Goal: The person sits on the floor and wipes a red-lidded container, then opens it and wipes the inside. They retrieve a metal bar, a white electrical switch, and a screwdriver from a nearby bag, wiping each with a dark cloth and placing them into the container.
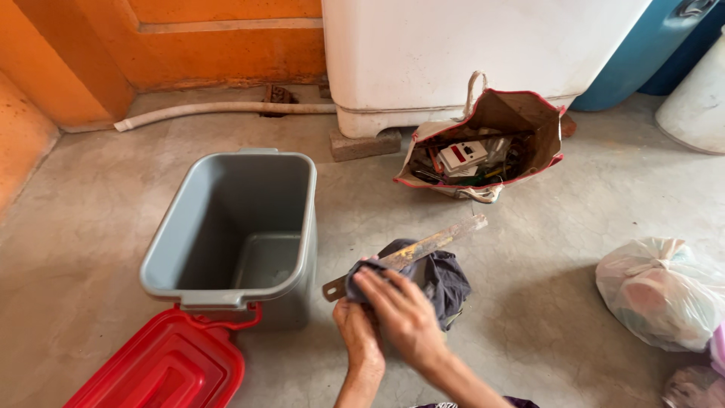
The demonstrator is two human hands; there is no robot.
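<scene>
A long, flat, worn metal strip (442, 237) slants up to the right over the concrete floor, with a hole at its lower left end. A dark grey cloth (444, 278) is wrapped around its lower part. My right hand (402, 310) presses the cloth onto the strip from above. Just below it, my left hand (357, 326) grips the strip's lower end through the cloth.
A grey plastic bin (234, 227) stands open at the left, its red lid (162, 366) hinged down on the floor. A fabric bag of tools (491, 143) leans against a white appliance (468, 53). A tied white plastic bag (661, 291) lies at the right. A white hose (219, 110) runs along the orange wall.
</scene>
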